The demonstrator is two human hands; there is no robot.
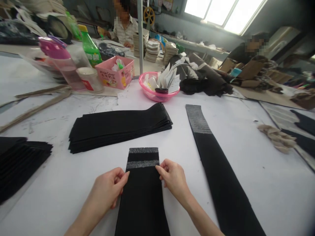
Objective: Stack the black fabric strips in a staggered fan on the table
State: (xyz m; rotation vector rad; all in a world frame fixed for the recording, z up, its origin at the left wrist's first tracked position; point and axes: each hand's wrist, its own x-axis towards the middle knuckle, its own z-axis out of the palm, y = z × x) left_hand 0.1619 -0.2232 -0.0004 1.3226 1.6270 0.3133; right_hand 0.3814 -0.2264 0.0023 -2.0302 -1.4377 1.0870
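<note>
A black fabric strip [142,200] with two grey speckled bands at its far end lies in front of me. My left hand [109,188] pinches its left edge just below the nearer band, thumb on top. Opposite, my right hand [173,178] pinches the right edge at about the same height. To the right lies a row of overlapped black strips [221,173], their grey ends stepped like a fan. Beyond my hands rests a stack of black fabric pieces [118,126], and another black stack [19,160] sits at the left edge.
A pink basin [159,95] with papers and a phone stands behind the stack. Left of it are a pink box [115,73], a white cup [90,80], a pink-lidded jug [64,65] and a green bottle [90,46]. A crumpled beige cloth [277,137] lies right. Two people sit beyond.
</note>
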